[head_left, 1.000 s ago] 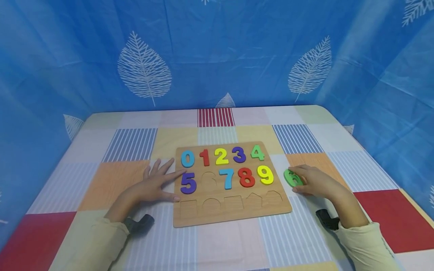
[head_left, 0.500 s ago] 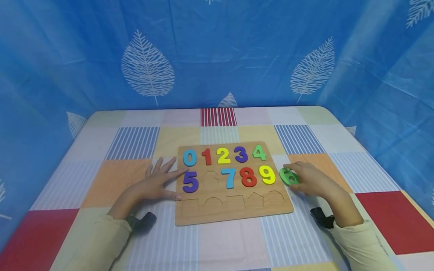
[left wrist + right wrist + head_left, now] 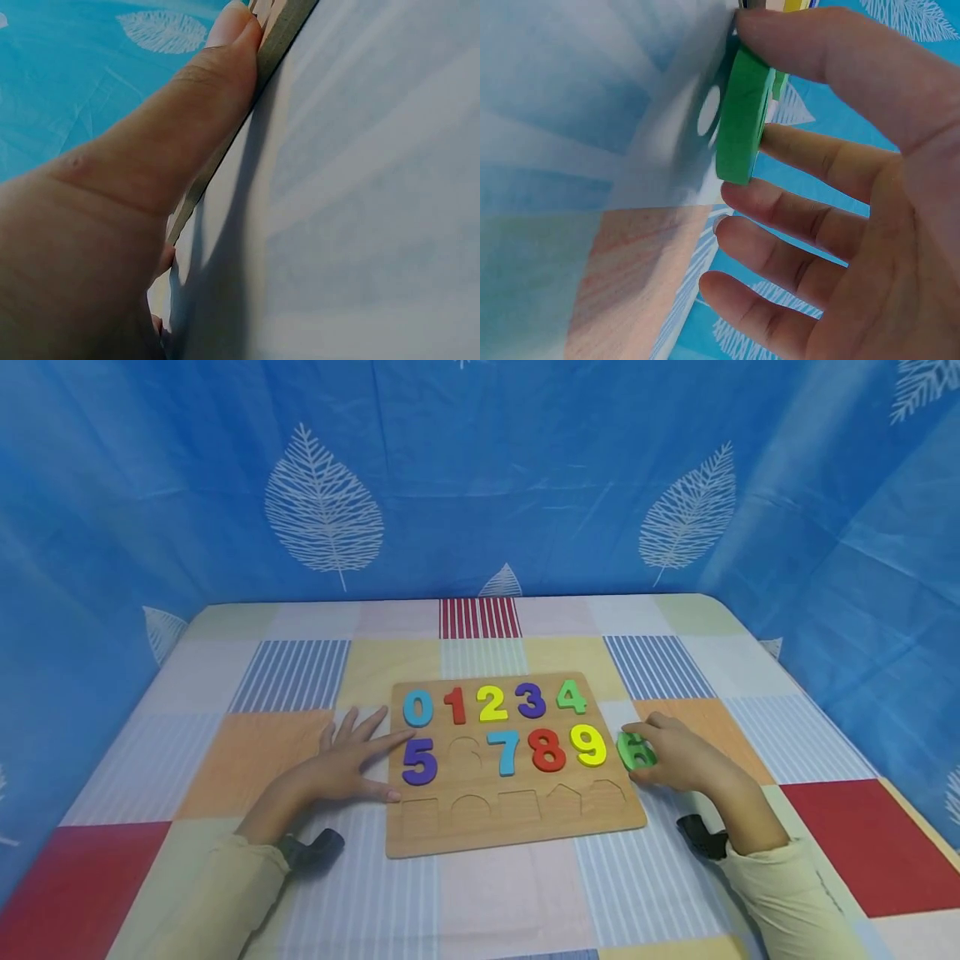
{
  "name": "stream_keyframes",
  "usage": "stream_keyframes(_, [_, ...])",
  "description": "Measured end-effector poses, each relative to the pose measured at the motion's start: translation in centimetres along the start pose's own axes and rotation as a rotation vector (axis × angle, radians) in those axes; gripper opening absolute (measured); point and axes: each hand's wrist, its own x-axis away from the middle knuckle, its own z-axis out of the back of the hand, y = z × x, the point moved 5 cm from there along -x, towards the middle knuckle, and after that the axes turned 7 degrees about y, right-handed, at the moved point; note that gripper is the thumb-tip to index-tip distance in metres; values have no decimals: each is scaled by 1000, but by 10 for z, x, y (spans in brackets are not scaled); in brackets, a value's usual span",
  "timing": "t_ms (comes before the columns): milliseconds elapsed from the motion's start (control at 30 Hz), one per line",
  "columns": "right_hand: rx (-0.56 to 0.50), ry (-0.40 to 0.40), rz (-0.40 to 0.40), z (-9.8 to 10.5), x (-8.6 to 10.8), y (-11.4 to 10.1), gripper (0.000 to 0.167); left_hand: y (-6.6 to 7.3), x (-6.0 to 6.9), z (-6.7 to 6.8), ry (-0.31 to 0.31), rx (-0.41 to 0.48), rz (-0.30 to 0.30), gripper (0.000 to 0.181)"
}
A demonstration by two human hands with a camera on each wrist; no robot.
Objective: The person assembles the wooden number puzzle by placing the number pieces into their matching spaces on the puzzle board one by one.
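Note:
A wooden number puzzle board (image 3: pixel 480 831) lies on the table in the head view. My left hand (image 3: pixel 337 768) is spread at its left side, thumb and index finger touching the edge. The left wrist view shows that thumb (image 3: pixel 202 90) against the board's rim (image 3: pixel 281 37). Just off the board's right edge, my right hand (image 3: pixel 686 758) pinches a green number 6 (image 3: pixel 624 752). Seen by the right wrist, the 6 (image 3: pixel 742 120) stands on edge to the camera between thumb and fingers, its shadow beside it. The fingers partly cover it from above.
Coloured numbers sit in the board, among them a purple 5 (image 3: pixel 420 762), a blue 7 (image 3: pixel 504 753) and a yellow 9 (image 3: pixel 588 746). Between 5 and 7 is a bare recess (image 3: pixel 463 756). Shape recesses line the front row. A blue curtain (image 3: pixel 480 477) hangs behind the patchwork-covered table.
My right hand has moved slightly left with the green 6, to the board's right edge, and the 6 has turned a little. The left hand stays in place on the board's edge.

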Motion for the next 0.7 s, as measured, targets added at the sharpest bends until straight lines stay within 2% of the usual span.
stream_keyframes(200, [-20, 17, 5, 5, 1, -3, 64, -1, 0, 1, -4, 1, -7, 87])
stream_keyframes(333, [-36, 60, 36, 11, 0, -14, 63, -2, 0, 1, -2, 1, -3, 88])
stream_keyframes(500, [-48, 85, 82, 15, -13, -46, 62, -2, -1, 1, 2, -8, -4, 88])
stream_keyframes(700, [-19, 59, 167, 8, -39, -102, 63, -1, -1, 0, 2, 1, -3, 88])
